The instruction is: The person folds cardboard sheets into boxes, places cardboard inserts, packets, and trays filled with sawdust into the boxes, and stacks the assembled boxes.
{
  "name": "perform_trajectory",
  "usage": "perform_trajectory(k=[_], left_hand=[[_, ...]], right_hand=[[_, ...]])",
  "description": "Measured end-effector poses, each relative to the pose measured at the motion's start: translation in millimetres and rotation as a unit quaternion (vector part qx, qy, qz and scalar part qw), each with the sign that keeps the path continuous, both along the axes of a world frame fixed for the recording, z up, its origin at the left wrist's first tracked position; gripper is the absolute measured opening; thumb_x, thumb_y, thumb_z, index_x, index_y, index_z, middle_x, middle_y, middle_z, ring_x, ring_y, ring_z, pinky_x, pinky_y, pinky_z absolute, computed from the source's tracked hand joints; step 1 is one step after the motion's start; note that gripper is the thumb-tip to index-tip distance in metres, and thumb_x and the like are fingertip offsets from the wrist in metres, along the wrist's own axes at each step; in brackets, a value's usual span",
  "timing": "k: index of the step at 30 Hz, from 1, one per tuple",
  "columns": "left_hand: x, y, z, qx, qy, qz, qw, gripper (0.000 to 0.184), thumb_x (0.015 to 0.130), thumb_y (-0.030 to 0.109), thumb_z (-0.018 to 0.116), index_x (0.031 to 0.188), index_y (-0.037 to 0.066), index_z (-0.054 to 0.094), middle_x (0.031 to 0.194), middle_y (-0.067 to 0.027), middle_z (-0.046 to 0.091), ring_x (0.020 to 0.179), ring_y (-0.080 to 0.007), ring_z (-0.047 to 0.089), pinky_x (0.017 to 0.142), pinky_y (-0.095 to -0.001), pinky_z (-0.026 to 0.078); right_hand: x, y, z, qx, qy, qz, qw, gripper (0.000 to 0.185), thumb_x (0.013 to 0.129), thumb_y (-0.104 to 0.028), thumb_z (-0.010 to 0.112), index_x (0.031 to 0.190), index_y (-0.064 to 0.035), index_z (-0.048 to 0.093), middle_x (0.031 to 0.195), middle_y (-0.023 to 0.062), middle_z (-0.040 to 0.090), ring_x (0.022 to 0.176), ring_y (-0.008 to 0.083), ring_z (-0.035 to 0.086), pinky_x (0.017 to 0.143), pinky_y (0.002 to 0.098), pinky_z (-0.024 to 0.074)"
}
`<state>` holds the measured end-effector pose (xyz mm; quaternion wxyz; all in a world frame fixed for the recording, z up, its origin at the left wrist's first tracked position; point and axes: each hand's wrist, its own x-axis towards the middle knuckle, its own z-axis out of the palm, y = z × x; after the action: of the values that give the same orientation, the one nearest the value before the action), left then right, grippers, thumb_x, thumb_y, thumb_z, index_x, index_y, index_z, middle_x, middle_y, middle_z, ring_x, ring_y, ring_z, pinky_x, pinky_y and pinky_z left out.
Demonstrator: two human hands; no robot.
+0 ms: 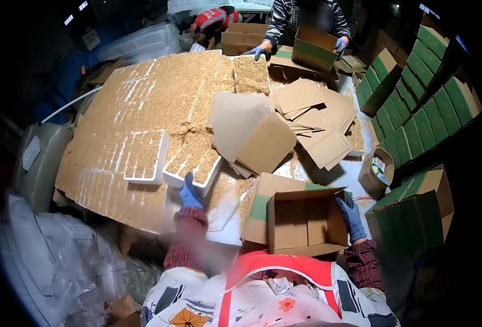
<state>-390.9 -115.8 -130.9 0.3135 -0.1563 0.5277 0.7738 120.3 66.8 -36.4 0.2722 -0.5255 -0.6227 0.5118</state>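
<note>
My left hand, in a blue glove, grips the near edge of a white tray filled with brown granular material. The fingertips rest over its rim, and the thumb side is hard to see. My right hand, also gloved, holds the right wall of an open, empty cardboard box at the near edge of the table. Left of the held tray lies a smaller filled white tray. Loose cardboard sheets lie between the trays and the box.
A co-worker across the table holds a green box and touches a tray. Another person bends over at the back. Green cartons are stacked at right beside a small bin. Plastic wrapping lies at lower left.
</note>
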Motion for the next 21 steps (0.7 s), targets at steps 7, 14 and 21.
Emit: perform_trajectory(k=[7,14,21], left_hand=[[71,-172,68,0.132,0.045,-0.198,0.970,0.063,0.089,0.031,0.053,0.139,0.001,0.031,0.135,-0.0185,0.045,0.120,-0.0323,0.049,0.101,-0.0453,0.040],[137,-137,218,0.216,-0.014,-0.229,0.949,0.063,0.091,0.032,0.050,0.141,0.002,0.027,0.139,-0.0187,0.039,0.126,-0.0342,0.042,0.107,-0.0463,0.033],[163,-84,198,0.035,0.371,-0.563,0.737,0.046,0.084,0.013,0.063,0.127,0.004,0.048,0.125,-0.0140,0.052,0.114,-0.0255,0.052,0.096,-0.0385,0.043]], right_hand=[[-9,2,0,0.004,0.033,-0.005,0.999,0.060,0.088,-0.023,0.063,0.135,0.0045,0.039,0.135,0.0166,0.046,0.125,0.0226,0.042,0.104,0.0295,0.0325],[-28,-8,7,0.006,0.065,-0.049,0.997,0.057,0.085,-0.027,0.068,0.127,0.0041,0.046,0.121,0.0126,0.054,0.110,0.0175,0.049,0.092,0.0265,0.0405],[-17,6,-18,0.038,0.095,0.007,0.995,0.044,0.094,-0.030,0.054,0.126,0.0000,0.047,0.119,0.0113,0.055,0.106,0.0185,0.053,0.090,0.0262,0.0421]])
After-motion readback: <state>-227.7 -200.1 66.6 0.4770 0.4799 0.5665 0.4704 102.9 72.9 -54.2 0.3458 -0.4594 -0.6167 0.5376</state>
